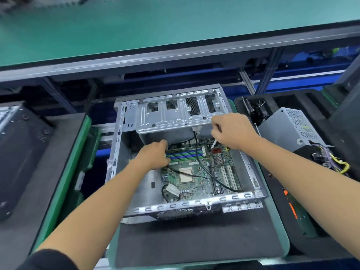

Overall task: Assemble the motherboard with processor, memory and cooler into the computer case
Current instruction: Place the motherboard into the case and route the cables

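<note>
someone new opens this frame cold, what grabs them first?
Dead centre, the open metal computer case with the green motherboard lying in its floor, bare processor showing and no cooler on it. Both hands reach in: the left hand at the blue and green memory slots, the right hand at the board's far right corner, its grip on a thin tool. A grey power supply sits to the right.

Computer case [124, 152] lies open on mat [194, 240] at centre; motherboard [196, 172] flat inside case, toward right wall; drive cage [175, 114] across case's far end, above board's far edge. Processor [186, 175] on board, near middle; memory slots [183, 154] just behind it. Left hand [153, 155] at slots' left end; right hand [231, 131] over board's far right corner. Power supply [292, 127] right of case. Table [136, 32] behind all
</note>
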A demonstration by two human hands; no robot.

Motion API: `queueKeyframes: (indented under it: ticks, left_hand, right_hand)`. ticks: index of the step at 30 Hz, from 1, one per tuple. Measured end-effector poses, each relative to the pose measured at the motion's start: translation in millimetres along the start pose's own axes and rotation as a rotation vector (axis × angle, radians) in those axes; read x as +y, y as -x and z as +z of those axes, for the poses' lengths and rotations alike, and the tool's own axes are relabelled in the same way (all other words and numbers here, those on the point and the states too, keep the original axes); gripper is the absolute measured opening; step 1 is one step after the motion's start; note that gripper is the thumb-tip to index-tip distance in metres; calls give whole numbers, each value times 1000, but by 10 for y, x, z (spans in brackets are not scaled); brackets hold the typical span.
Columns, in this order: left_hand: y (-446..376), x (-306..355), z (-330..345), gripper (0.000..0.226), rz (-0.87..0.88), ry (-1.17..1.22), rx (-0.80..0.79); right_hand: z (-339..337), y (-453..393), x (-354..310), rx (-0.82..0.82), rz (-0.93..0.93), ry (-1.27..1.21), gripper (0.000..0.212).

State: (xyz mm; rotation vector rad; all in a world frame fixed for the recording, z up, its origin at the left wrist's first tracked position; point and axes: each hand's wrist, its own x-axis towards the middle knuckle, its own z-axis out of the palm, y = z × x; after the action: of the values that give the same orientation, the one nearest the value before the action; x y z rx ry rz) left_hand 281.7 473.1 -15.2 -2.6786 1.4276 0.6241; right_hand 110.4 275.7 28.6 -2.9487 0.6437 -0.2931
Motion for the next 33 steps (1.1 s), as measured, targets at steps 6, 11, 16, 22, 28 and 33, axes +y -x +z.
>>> queueKeyframes:
  ticks: [6, 11, 16, 22, 28, 33]
  left_hand:
    - [-1, -124, 38, 78, -58, 168, -149]
    - [2, -238, -76, 55, -7, 301, -167]
    - [122, -196, -185, 63, 139, 421, -333]
    - [235, -69, -327, 21, 418, 794, -523]
    - [197, -139, -318, 20, 320, 788, -490]
    - [131, -207, -196, 23, 98, 443, -402]
  right_hand:
    - [5, -3, -1, 4, -4, 16, 15]
    - [18, -2, -1, 8, 3, 0, 14]
    - [6, 6, -12, 7, 15, -20, 14]
    - [-15, 7, -9, 22, 71, -125, 15]
    - [-41, 30, -15, 93, 123, -233, 18]
    - [-57, 30, -33, 93, 125, -229, 18]
